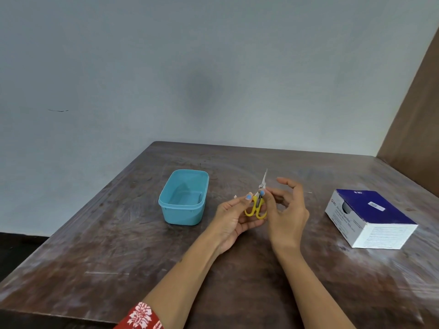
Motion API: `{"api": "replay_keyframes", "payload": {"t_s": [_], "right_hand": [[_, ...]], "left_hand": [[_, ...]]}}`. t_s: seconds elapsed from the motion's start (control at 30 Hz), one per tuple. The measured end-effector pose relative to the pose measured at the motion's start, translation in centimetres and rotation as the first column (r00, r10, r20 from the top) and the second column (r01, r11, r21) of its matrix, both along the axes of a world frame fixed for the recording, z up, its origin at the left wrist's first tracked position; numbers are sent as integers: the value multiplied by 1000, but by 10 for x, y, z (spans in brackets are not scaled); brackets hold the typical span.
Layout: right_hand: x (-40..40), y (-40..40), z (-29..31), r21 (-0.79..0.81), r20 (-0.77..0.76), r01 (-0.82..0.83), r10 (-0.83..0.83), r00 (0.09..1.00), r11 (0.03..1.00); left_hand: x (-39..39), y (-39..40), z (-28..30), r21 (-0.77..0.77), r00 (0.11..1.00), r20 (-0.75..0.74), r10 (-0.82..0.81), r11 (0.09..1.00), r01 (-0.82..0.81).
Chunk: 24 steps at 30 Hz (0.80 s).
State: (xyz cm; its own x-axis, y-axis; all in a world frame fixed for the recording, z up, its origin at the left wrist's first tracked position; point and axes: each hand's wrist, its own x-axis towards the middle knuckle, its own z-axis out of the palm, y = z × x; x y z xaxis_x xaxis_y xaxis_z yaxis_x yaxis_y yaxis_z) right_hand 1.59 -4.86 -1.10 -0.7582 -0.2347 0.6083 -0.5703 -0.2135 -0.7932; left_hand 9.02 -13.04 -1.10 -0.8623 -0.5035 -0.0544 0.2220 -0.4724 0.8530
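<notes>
Small scissors [257, 205] with yellow handles and short silver blades point up and away over the middle of the brown table [118, 245]. My left hand [234, 219] holds them from the left, thumb on the handles and fingers curled beneath. My right hand [285, 210] pinches the scissors near the pivot with thumb and a finger, its other fingers spread loosely upward. The blades look closed.
An open, empty teal plastic container [183, 198] stands left of my hands. A white and dark blue cardboard box [370, 217] of swabs lies at the right. A tiny white scrap [235, 197] lies near the container. A wooden panel [418, 119] rises at the far right.
</notes>
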Motion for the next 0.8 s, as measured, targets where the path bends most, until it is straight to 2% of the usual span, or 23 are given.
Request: {"api": "replay_keyframes", "payload": {"t_s": [0.23, 0.4, 0.6, 0.7, 0.8], "right_hand": [[-2, -3, -2, 29, -18, -5, 6, 1000, 1000], [-3, -3, -1, -33, -84, 101, -104, 991, 994], [0, -4, -2, 10, -217, 76, -72, 974, 997], [0, -4, -4, 19, -197, 45, -41, 980, 999], [-1, -3, -3, 1, -113, 24, -24, 993, 1000]], "left_hand": [[1, -1, 1, 23, 998, -29, 60, 998, -60], [2, 3, 1, 18, 1000, -6, -8, 1000, 8], [3, 1, 3, 38, 997, -21, 71, 997, -70], [3, 0, 3, 36, 997, -8, 71, 997, -71], [4, 1, 3, 29, 1000, 10, 14, 999, -14]]}}
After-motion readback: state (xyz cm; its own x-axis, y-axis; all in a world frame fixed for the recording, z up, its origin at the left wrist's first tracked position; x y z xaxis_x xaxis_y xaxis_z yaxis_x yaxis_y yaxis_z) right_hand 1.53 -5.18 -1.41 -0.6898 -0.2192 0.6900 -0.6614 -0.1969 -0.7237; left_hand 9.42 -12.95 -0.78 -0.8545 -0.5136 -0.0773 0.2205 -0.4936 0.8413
